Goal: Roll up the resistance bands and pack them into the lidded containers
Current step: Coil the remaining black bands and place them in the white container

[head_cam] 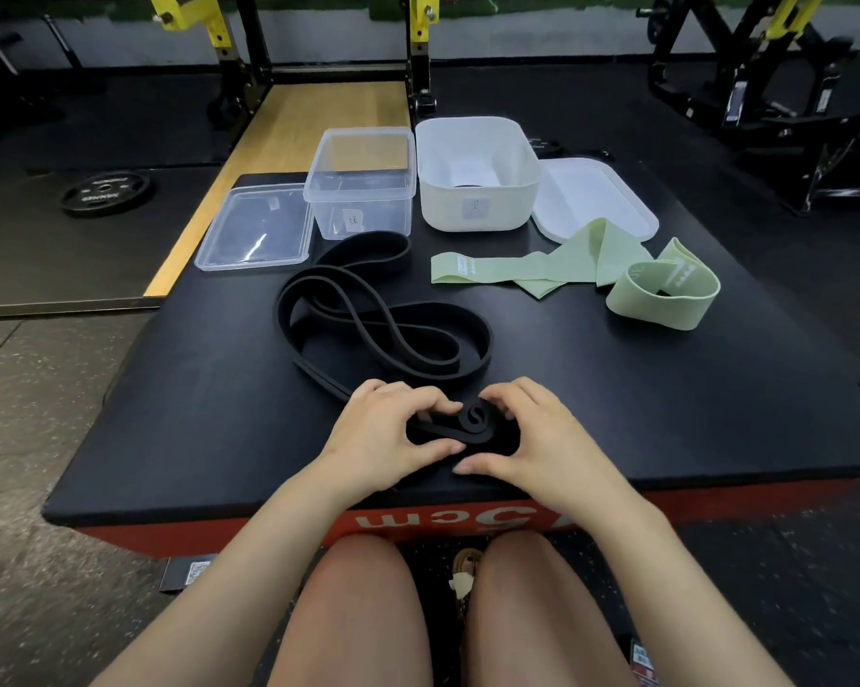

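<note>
On the black padded platform [170, 414] the long black rubber resistance band [383, 314] lies in loose loops; at its near end the left hand [383, 433] and right hand [532, 433] pinch the small started coil [477, 416] with curled fingers

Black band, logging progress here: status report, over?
Left hand and right hand both pinching the black band, small coil started at its near end. Rest lies looped, unrolled. Green bands untouched. Both containers open. Nothing in the way.

Both hands, left [385, 433] and right [532, 433], pinch the black band's [383, 309] coiled end (rest looped loosely).
</note>
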A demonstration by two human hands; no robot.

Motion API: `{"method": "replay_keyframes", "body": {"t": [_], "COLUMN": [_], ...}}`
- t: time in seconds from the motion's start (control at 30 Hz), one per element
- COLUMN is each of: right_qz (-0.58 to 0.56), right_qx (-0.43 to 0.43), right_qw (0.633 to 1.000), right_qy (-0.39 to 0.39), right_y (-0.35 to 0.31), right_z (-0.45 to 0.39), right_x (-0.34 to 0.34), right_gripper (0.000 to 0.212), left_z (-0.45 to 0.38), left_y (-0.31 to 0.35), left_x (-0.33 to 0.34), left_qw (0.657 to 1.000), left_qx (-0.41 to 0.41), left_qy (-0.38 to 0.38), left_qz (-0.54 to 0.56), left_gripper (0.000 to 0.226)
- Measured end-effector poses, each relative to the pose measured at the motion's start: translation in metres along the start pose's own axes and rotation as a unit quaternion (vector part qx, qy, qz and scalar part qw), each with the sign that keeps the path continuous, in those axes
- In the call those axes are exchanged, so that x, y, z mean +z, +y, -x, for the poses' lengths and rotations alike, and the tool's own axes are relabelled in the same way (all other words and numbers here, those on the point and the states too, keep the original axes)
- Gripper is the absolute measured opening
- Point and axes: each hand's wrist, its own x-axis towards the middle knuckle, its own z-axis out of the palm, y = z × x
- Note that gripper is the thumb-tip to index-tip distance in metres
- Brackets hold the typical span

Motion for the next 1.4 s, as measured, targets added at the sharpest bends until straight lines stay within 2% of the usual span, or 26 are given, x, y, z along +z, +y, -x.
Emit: {"method": "replay_keyframes", "body": {"t": [0.13, 0.33, 0.63, 0.73, 0.87, 1.0, 1.3, 1.4], "right_qz": [0.029, 0.02, -0.002, 0.005, -0.031, -0.046, 0.015, 0.021], "right_qx": [-0.033, -0.08, -0.105, -0.11, -0.072, -0.053, -0.033, -0.042], "right_qw": [0.999, 0.996, 0.981, 0.973, 0.974, 0.978, 0.999, 0.999], "right_qy": [0.007, -0.034, -0.165, -0.205, -0.215, -0.196, -0.013, 0.0], "right_y": [-0.001, 0.001, 0.001, 0.004, 0.008, 0.008, 0.005, 0.004], "right_z": [-0.009, -0.016, -0.038, -0.046, -0.05, -0.043, -0.012, -0.008], "right_x": [0.001, -0.008, -0.023, -0.028, -0.031, -0.027, 0.002, 0.005], "right_gripper": [0.06, 0.055, 0.056, 0.057, 0.059, 0.058, 0.064, 0.066], "left_z": [-0.002, -0.01, -0.008, -0.008, -0.004, 0.001, 0.002, 0.003], "left_y": [-0.001, -0.006, -0.001, 0.005, 0.013, 0.017, 0.034, 0.042], "left_x": [-0.001, -0.013, -0.02, -0.018, -0.01, -0.004, 0.012, 0.018], "left_qw": [1.0, 0.996, 0.994, 0.994, 0.992, 0.992, 0.982, 0.981], "left_qx": [-0.01, -0.009, -0.053, -0.083, -0.116, -0.124, -0.185, -0.187], "left_qy": [-0.007, -0.087, -0.097, -0.073, -0.046, -0.024, 0.033, 0.05], "left_qz": [0.007, 0.031, 0.024, 0.018, 0.021, -0.012, -0.009, -0.019], "left_gripper": [0.035, 0.032, 0.035, 0.041, 0.048, 0.05, 0.042, 0.04]}}
